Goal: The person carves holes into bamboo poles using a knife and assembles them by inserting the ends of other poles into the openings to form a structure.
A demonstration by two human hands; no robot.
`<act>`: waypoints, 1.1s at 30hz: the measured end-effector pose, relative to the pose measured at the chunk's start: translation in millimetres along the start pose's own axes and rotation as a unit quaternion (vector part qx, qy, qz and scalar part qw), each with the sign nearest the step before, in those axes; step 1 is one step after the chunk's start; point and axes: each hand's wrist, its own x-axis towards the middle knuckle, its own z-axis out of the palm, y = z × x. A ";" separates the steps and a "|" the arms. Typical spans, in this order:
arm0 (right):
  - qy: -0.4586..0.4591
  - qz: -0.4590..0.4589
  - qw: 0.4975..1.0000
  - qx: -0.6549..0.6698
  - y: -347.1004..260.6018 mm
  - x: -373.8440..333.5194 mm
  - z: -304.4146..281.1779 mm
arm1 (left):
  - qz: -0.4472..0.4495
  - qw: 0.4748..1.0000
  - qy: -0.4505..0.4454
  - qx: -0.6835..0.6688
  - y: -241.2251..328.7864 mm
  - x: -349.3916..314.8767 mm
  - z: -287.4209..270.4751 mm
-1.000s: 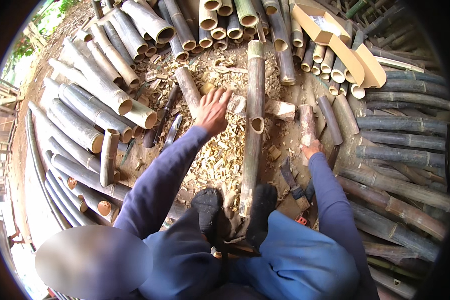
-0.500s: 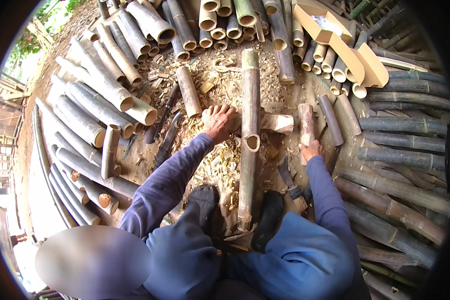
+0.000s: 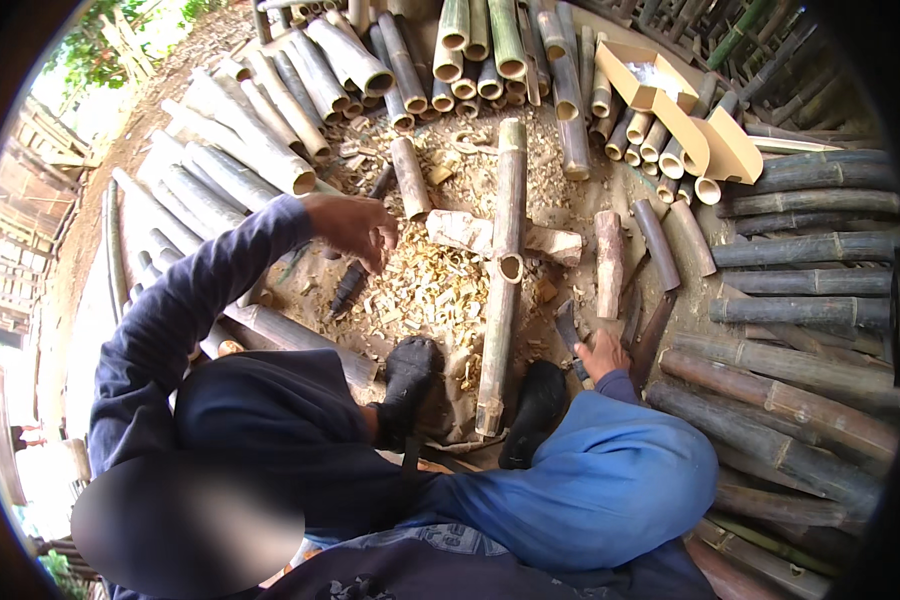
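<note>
Cardboard box [image 3: 622,80] with whitish contents [image 3: 656,74]

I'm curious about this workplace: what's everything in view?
Holed bamboo tube: one, greyish, centre
Crosswise log: apparently one, pale, under tube
Short pieces: several, brown, flanking tube
Wood chips: many, yellowish, central ground
Curved blade: one, dark, right of tube
Dark tool: at least one, black, left
Cardboard box: one, tan, upper right
Bamboo stock: many, grey to green, all around
Greenery: some, green, upper left
Footwear: two, black, lower centre
Left hand: one, bare, centre left
Right hand: one, bare, centre right
</note>
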 end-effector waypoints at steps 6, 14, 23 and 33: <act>0.065 -0.011 0.985 0.157 33.5 -37.8 18.5 | -0.010 0.982 0.152 0.115 43.1 63.2 17.8; 0.015 0.114 0.949 0.294 79.5 -184.6 2.9 | -0.178 0.879 0.337 -0.286 65.9 221.3 213.7; 0.039 0.375 0.836 0.398 104.5 -436.1 40.2 | -0.039 0.844 0.274 -0.460 86.6 232.7 243.1; 0.025 0.465 0.807 0.363 90.2 -506.1 16.8 | -0.124 0.843 0.271 -0.449 38.7 231.8 247.8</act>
